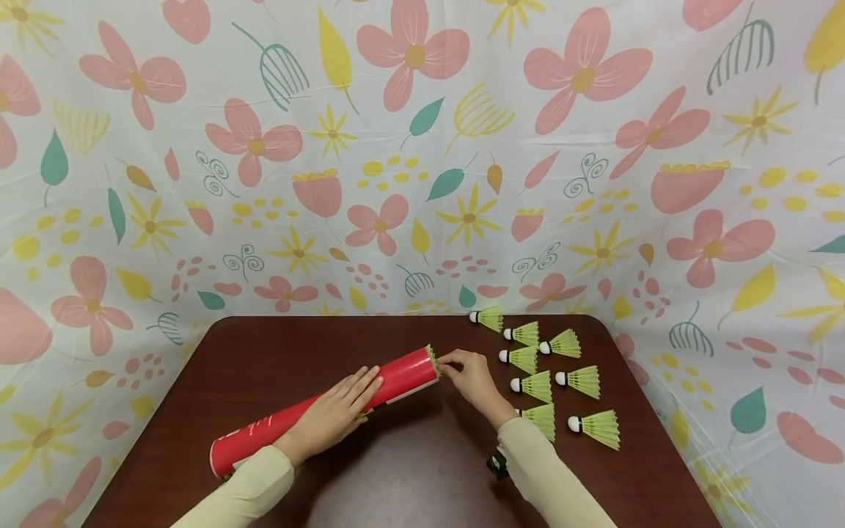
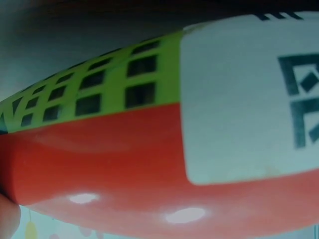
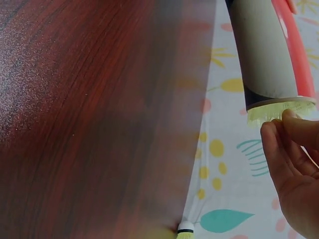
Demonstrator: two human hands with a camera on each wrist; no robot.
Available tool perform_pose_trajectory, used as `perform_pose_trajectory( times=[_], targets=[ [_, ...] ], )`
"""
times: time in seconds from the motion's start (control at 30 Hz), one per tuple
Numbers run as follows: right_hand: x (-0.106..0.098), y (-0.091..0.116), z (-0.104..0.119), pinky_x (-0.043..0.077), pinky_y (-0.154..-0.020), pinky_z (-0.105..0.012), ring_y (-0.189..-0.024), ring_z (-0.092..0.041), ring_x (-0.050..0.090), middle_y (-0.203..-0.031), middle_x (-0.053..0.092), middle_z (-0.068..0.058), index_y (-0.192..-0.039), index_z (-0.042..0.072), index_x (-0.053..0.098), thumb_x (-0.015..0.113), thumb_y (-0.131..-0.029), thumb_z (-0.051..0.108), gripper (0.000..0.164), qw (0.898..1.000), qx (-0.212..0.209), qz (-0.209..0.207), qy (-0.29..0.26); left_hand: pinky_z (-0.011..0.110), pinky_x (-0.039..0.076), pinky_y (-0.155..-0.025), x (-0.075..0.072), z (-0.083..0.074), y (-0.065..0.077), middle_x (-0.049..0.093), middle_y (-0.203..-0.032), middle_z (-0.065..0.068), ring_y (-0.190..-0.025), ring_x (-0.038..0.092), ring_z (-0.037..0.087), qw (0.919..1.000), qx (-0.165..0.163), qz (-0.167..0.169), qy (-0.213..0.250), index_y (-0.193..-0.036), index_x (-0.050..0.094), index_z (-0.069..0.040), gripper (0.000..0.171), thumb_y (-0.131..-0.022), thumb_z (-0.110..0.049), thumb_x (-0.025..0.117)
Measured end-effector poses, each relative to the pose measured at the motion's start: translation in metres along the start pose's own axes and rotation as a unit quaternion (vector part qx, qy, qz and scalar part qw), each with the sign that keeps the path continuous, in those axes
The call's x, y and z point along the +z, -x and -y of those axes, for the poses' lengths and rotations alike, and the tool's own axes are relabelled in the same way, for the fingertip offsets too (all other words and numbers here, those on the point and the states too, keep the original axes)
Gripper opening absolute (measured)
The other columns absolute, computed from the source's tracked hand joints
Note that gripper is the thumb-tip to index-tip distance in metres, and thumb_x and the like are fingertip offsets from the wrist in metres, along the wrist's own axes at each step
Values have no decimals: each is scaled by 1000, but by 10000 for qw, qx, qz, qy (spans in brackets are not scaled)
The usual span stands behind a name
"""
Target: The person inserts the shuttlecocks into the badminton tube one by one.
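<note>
A long red tube (image 1: 264, 434) is held at a slant above the table, its far right end raised. My left hand (image 1: 333, 414) lies over the tube's middle and grips it. In the left wrist view the tube's red wall (image 2: 99, 164) fills most of the picture, with a green grid and a white label. The yellow-green skirt of a shuttlecock (image 3: 264, 113) sticks out a little from the tube's mouth. My right hand (image 1: 470, 378) pinches the skirt's edge between thumb and fingers. The rest of that shuttlecock is hidden inside the tube.
Several yellow-green shuttlecocks with white heads, one a shuttlecock (image 1: 597, 427) at the near right, lie on the right side of the dark brown table (image 1: 396, 477). A small black object (image 1: 496, 464) shows beside the right sleeve. A flowered cloth (image 1: 409, 147) hangs behind.
</note>
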State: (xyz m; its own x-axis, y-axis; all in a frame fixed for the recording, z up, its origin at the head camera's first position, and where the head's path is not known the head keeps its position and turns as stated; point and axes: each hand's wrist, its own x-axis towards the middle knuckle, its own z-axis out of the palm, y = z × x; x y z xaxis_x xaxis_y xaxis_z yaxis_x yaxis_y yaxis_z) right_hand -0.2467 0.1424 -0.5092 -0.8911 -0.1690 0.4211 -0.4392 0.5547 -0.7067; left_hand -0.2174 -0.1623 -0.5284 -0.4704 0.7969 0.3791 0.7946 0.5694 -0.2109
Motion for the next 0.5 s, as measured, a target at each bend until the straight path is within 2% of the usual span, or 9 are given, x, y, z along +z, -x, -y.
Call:
perform_pose_trajectory(
  times=[0.23,0.5],
  targets=[
    [2,2,1,56,-68,-29,-80,-18,68,-86,73,-2,-90,7,77,73,-82,-2,13,9998,-172,120,69,41,38,-107,-1,1,0,29,-154,18,-136,37,35,10000,-34,-11,-77,-149,30,-1,94,-75,-27,83],
    [3,4,2,55,-68,-28,-79,-16,66,-87,72,-3,-89,8,76,71,-82,-4,15,9987,-318,386,25,42,38,-107,2,1,1,28,-154,18,-137,36,35,10000,-17,-35,13,-149,29,-1,95,-75,-25,83]
  ],
)
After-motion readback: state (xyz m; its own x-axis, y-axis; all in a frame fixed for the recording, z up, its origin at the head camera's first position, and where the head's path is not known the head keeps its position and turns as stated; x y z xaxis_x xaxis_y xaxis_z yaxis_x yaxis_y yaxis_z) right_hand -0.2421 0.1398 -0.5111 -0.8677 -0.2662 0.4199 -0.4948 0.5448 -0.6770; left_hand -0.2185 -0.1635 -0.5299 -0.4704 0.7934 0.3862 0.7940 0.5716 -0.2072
